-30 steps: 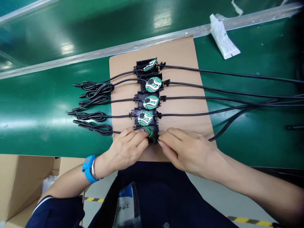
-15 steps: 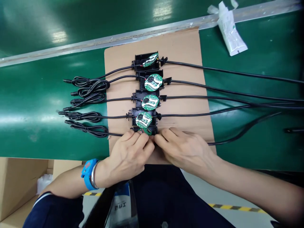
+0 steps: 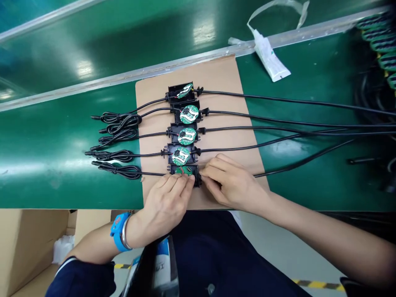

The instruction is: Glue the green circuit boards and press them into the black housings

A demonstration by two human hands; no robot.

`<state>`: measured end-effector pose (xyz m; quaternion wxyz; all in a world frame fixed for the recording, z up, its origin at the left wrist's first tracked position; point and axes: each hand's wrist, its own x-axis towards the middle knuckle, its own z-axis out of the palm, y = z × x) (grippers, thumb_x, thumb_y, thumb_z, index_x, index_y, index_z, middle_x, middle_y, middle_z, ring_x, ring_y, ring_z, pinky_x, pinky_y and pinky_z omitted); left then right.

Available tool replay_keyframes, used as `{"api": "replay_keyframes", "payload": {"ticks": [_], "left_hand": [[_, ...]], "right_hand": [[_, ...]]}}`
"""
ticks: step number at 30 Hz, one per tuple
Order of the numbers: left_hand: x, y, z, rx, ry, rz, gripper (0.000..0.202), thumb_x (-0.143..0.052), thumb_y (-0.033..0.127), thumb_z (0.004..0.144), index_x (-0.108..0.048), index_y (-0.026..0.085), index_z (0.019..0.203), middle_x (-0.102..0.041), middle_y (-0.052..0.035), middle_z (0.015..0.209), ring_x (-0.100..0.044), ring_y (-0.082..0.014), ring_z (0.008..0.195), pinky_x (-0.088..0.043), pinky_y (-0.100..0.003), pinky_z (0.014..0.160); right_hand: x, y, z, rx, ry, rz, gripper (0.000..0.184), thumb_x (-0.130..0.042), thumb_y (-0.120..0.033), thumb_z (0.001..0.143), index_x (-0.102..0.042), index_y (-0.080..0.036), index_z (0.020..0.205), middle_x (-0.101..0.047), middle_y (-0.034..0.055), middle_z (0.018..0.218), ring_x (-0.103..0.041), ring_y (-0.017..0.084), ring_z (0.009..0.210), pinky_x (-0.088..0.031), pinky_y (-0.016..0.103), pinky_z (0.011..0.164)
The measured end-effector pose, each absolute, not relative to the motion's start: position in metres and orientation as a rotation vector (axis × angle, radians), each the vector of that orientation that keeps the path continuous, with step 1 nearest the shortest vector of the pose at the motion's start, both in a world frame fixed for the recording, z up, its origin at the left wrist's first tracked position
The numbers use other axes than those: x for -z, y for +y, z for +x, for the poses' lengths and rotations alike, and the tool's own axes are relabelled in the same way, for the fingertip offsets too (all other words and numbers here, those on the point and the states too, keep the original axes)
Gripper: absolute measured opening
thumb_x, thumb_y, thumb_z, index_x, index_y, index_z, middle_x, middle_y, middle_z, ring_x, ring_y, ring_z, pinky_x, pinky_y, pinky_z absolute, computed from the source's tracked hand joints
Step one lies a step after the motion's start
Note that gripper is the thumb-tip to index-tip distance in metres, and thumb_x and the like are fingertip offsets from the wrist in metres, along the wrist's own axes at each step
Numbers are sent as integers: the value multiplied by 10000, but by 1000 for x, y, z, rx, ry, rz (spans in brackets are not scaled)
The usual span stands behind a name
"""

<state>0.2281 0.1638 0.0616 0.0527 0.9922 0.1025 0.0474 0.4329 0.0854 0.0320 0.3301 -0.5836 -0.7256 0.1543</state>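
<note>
Several small black housings, each with a round green circuit board, lie in a column on a brown cardboard sheet (image 3: 216,78). Both hands work on the nearest housing (image 3: 188,173). My left hand (image 3: 168,202) has its fingertips pressed on the housing's near edge beside its green board (image 3: 183,170). My right hand (image 3: 230,181) pinches the housing's right end, where the black cable (image 3: 303,161) leaves it. The other housings (image 3: 182,134) lie untouched beyond.
Black cables run right from each housing and bundled leads (image 3: 117,136) lie to the left on the green conveyor belt (image 3: 46,165). A white tube (image 3: 269,55) rests by the metal rail. Cardboard boxes (image 3: 27,243) stand below the bench at left.
The view has shifted a little. My left fingers have drawn back, uncovering more of the nearest green board; my right hand stays at the housing's right end.
</note>
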Motion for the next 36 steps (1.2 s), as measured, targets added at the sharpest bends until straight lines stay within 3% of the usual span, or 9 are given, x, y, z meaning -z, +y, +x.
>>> {"api": "replay_keyframes", "payload": {"ticks": [3, 7, 12, 16, 19, 23, 28, 36], "left_hand": [[-67, 176, 226, -227, 285, 2858, 401, -459, 37, 872, -581, 74, 1253, -679, -117, 1121, -620, -227, 1022, -513, -373, 897], [-73, 216, 223, -512, 495, 2764, 313, -497, 26, 875, -612, 170, 1128, -684, -64, 1064, -611, -202, 1005, -489, -352, 860], [-65, 260, 224, -48, 749, 2862, 93, -568, 150, 893, -596, 135, 980, -633, -118, 1012, -580, -273, 942, -470, -417, 801], [-70, 261, 218, -187, 676, 2746, 65, -513, 152, 937, -572, 165, 962, -649, -57, 926, -608, -206, 869, -483, -339, 772], [-84, 253, 212, -313, 651, 2649, 100, -486, 173, 973, -577, 175, 1014, -663, -22, 896, -629, -148, 808, -485, -256, 712], [-96, 246, 211, -319, 633, 2643, 100, -522, 188, 964, -608, 176, 1015, -671, -4, 856, -639, -124, 743, -469, -225, 644], [-92, 248, 219, -197, 652, 2708, 124, -497, 203, 954, -616, 174, 971, -682, -2, 851, -653, -151, 704, -465, -260, 594], [-96, 254, 226, -2, 649, 2726, 156, -455, 209, 942, -608, 183, 955, -678, -10, 845, -656, -179, 692, -452, -288, 574]], "right_hand": [[-40, 96, 447, -416, -1850, -1507, 111, -540, -146, 922, -645, -178, 906, -632, 55, 798, -541, 180, 770, -477, 333, 734], [-36, 111, 467, -149, -1903, -1694, 149, -565, -188, 907, -644, -164, 1031, -664, 108, 964, -548, 249, 921, -472, 415, 838], [-22, 117, 469, -243, -1966, -1720, 143, -498, -162, 953, -640, -150, 969, -653, 95, 918, -557, 217, 892, -493, 393, 822], [-36, 107, 465, -63, -2004, -1634, 167, -464, -69, 935, -605, -135, 998, -629, 96, 896, -568, 199, 882, -514, 340, 783], [-59, 96, 465, 11, -2118, -1552, 213, -474, -18, 889, -589, -112, 1042, -617, 97, 887, -571, 189, 832, -491, 297, 671], [-84, 94, 466, -131, -2230, -1515, 112, -493, -109, 910, -597, -148, 897, -570, 50, 764, -533, 151, 671, -378, 283, 525], [-88, 110, 464, -146, -2272, -1549, 222, -459, -154, 920, -539, -170, 713, -494, 26, 687, -445, 121, 579, -288, 286, 509], [-90, 126, 465, -194, -2336, -1563, 238, -437, -180, 922, -553, -168, 714, -520, 32, 690, -452, 124, 570, -292, 295, 529]]}}
